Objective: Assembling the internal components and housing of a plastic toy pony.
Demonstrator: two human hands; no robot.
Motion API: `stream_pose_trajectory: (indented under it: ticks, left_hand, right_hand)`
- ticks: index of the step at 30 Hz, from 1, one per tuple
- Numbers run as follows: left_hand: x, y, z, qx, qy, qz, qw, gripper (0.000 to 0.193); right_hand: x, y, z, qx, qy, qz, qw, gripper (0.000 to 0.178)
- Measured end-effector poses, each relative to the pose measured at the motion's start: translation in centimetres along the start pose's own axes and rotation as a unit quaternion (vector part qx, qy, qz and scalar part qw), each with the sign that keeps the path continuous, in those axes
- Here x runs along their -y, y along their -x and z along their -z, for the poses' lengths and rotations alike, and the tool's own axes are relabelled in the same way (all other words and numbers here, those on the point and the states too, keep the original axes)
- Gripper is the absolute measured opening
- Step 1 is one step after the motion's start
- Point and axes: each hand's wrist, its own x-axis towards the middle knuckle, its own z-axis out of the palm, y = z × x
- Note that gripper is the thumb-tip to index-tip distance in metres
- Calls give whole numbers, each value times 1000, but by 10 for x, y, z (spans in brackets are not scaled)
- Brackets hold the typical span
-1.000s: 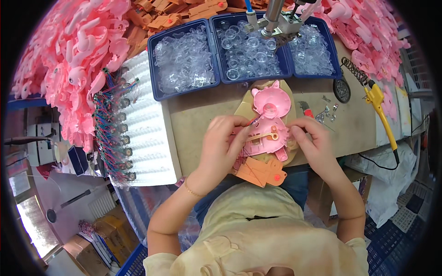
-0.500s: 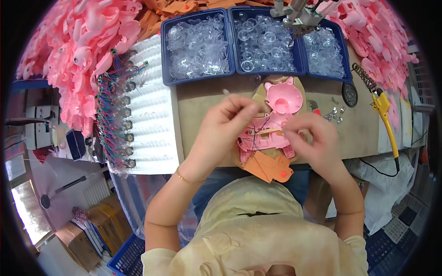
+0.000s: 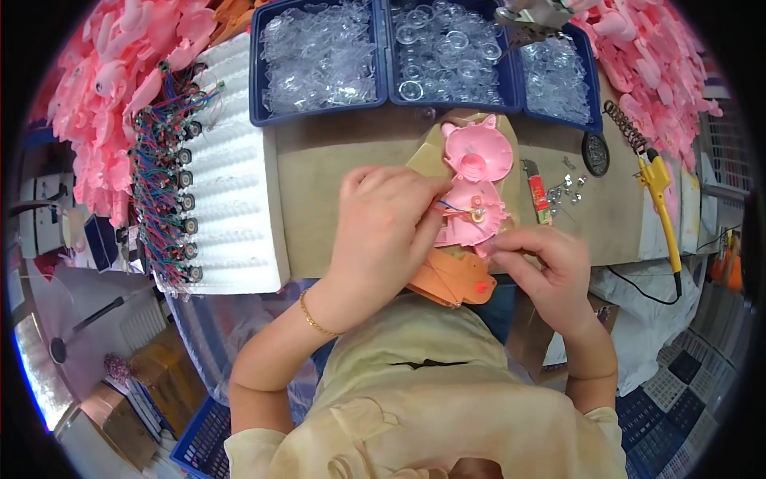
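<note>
A pink toy-animal shell (image 3: pixel 479 150) with an eared, hollow head part lies on a tan card, its body part nearer me. A small red-and-orange component (image 3: pixel 478 211) with thin coloured wires (image 3: pixel 455 209) sits in the body. My left hand (image 3: pixel 387 219) is closed over the body's left side, thumb and forefinger pinched where the wires run; what they grip is hidden. Beside the body's lower right edge, my right hand (image 3: pixel 545 267) has thumb and forefinger pinched together, its catch too small to make out. An orange toy part (image 3: pixel 455 277) lies under the shell's near end.
Blue bins (image 3: pixel 319 112) of clear plastic parts stand at the back. White foam (image 3: pixel 239 176) with wired round speakers (image 3: pixel 187 180) is at left. Pink parts (image 3: pixel 128 88) are heaped on both sides. A red cutter (image 3: pixel 536 191), small metal pieces (image 3: pixel 568 188) and a yellow soldering iron (image 3: pixel 658 191) lie right.
The whole view has shifted. My left hand has come over the shell's body and turned knuckles up; my right hand has moved down to its lower edge. The body's wires and component now show differently.
</note>
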Motion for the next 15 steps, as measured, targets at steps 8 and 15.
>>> stream_pose_trajectory:
  ticks: [8, 15]
  left_hand:
    - [16, -3, 2, 36, 108, 102, 988, 12]
    - [17, 2, -21, -81, 22, 34, 996, 9]
  right_hand:
    - [-25, -37, -26, -40, 267, 150, 951, 11]
    - [-34, -36, -38, -54, 338, 187, 921, 13]
